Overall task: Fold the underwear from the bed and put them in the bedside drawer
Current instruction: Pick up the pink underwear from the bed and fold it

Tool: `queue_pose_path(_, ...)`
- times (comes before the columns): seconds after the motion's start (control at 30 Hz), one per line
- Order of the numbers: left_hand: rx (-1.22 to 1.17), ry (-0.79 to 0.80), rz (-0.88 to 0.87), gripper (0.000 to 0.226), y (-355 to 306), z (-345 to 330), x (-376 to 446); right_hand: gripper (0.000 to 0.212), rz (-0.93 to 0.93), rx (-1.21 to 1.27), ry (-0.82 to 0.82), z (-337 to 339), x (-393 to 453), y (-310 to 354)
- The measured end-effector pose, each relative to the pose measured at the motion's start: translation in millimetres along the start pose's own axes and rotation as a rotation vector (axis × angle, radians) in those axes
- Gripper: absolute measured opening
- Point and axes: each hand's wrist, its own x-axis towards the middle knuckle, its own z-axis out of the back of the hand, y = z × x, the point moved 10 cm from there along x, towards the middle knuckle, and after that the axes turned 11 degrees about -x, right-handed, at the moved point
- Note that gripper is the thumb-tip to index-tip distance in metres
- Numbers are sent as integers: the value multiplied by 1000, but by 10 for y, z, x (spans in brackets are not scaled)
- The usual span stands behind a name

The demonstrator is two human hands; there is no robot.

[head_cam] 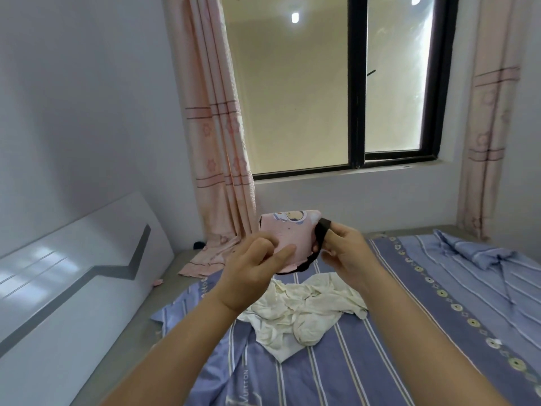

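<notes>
Up in front of the window (pixel 336 83), both hands are holding a pink pair of underwear (pixel 289 232) in the air above the bed (pixel 380 347). The left hand (pixel 251 268) is pinching the garment's left side, with its thumb and forefinger lying over the pink cloth while the other fingers are curling in behind; how much cloth they are catching is hidden by the hand itself. The right hand (pixel 342 253) is gripping the black trim at the garment's right edge between thumb and fingers, and the trim is looping down below the palm. A cartoon print is showing along the upper edge, though it is partly folded over and hard to read. The lower part of the underwear is covered by both hands.

Below them, a crumpled cream garment (pixel 298 312) is lying on the blue striped sheet (pixel 351 361); what kind of clothing it is cannot be made out. A bunched fold of the same sheet is sitting at the far right. The white headboard (pixel 73 282) is leaning along the left, cut off by the frame edge. A pink curtain (pixel 216 136) is hanging down onto the mattress corner, and a small dark object (pixel 200 244) beside its hem is too hidden to identify. Both forearms are running out of the bottom of the view.
</notes>
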Motion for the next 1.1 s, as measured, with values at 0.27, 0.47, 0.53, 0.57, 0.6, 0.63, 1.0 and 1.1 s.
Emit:
queue_pose_path(0.27, -541, 107, 1117, 40, 669, -412, -510, 27, 45, 85, -131, 179, 58, -96)
queue_pose_path(0.47, -605, -99, 1165, 15, 608, -382, -493, 30, 74, -35, -26, -19, -15, -343)
queue_pose_path(0.53, -621, -10, 1109, 20, 556, -444, -468, 24, 38, 0, 2, 6, -21, -429)
queue_pose_path(0.57, -617, 60, 1073, 23, 524, -464, -458, 23, 22, 13, 18, 31, -25, -469)
queue_pose_path(0.6, -616, 122, 1036, 25, 497, -477, -443, 21, 17, 16, 29, 52, -29, -479)
queue_pose_path(0.63, -627, 177, 1017, 25, 486, -497, -456, 17, 19, 15, 36, 61, -44, -473)
queue_pose_path(1.0, -864, 339, 1160, 19, 380, -679, -709, 42, -93, -202, 193, -82, -66, -501)
queue_pose_path(1.1, -868, 129, 1246, 20, 513, -596, -800, 38, -35, -155, 33, 61, -66, -440)
